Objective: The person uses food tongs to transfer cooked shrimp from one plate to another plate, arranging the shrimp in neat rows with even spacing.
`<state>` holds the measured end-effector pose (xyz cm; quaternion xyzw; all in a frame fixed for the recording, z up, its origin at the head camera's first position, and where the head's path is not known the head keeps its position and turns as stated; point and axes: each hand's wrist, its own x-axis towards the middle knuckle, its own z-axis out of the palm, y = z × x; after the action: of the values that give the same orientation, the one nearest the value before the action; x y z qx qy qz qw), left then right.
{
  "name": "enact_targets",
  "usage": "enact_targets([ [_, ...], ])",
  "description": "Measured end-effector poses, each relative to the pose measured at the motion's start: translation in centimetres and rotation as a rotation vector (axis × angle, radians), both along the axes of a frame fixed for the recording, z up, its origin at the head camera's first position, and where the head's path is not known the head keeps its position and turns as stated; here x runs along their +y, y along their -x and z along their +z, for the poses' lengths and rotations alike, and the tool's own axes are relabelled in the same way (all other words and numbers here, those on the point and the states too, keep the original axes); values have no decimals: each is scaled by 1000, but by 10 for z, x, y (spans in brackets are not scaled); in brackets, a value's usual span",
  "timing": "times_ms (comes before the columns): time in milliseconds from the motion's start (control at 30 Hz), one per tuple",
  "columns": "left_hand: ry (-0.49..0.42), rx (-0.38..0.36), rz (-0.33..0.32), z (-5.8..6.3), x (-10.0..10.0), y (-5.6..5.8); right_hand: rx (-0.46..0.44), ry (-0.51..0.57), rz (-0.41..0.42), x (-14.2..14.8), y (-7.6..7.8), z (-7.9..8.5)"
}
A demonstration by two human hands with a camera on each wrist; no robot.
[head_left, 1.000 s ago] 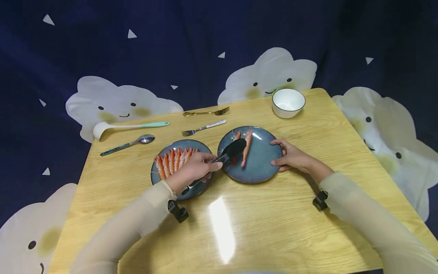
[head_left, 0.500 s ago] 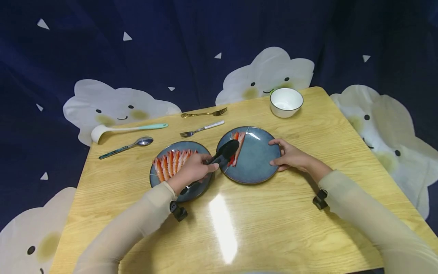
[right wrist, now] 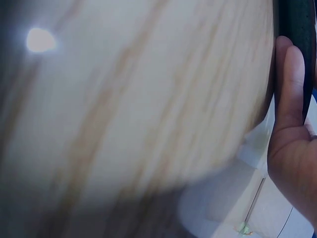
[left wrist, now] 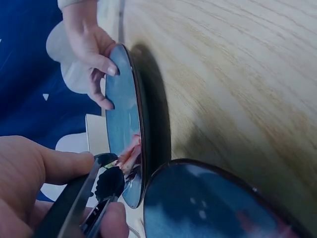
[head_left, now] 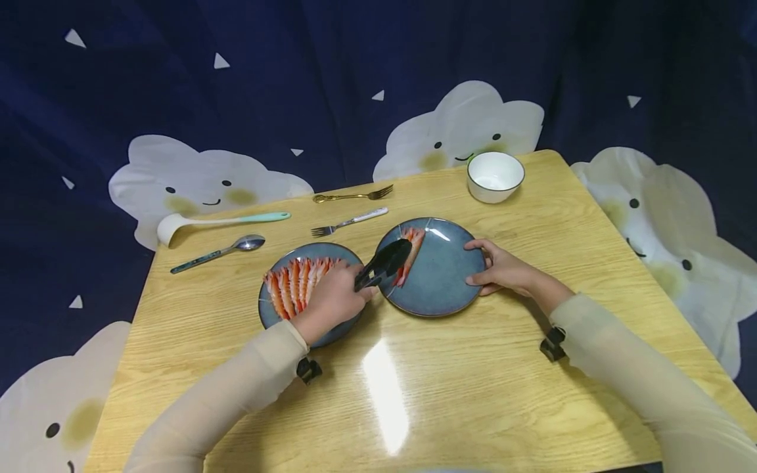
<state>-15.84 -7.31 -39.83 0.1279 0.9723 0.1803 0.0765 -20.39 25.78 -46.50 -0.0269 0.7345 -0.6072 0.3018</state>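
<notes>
My left hand (head_left: 334, 295) holds a pair of black tongs (head_left: 388, 258), thumb and fingers on either side of them in the left wrist view. The tips of the tongs (left wrist: 110, 181) stand a little apart, over the left side of a blue-grey plate (head_left: 451, 272). Right beside them on that plate lie red-orange shrimp (head_left: 412, 253), close together and partly hidden by the tongs. My right hand (head_left: 503, 269) grips the plate's right rim, thumb on the near side. Under my left hand, a second blue plate (head_left: 322, 249) bears a row of several shrimp (head_left: 296, 282).
Behind the plates lie a gold fork (head_left: 355, 196) and a white-handled fork (head_left: 349, 222). At the left are a ladle (head_left: 225, 220) and a spoon (head_left: 219, 253). A white bowl (head_left: 495, 177) stands at the back right of the wooden table (head_left: 473, 394).
The shrimp beside the tongs has shifted left across the right plate, up against the other shrimp. The tongs have drawn back slightly to the left. My right hand keeps its grip.
</notes>
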Motion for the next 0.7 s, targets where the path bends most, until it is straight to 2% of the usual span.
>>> enact_targets([
  [200,38,42,-37,-1,-1,0,1,-2,3,0,0,0],
  [333,12,43,-24,-1,-6,-3,-7,-2,7,-2,0,0],
  [433,-22,22,2,8,-15,-6,-10,-4,11,-5,0,0],
  [600,-37,-8,41,31,-41,-15,-2,-3,6,-5,1,1],
  [700,-22,-10,61,35,-59,-22,-4,3,-3,-2,0,0],
])
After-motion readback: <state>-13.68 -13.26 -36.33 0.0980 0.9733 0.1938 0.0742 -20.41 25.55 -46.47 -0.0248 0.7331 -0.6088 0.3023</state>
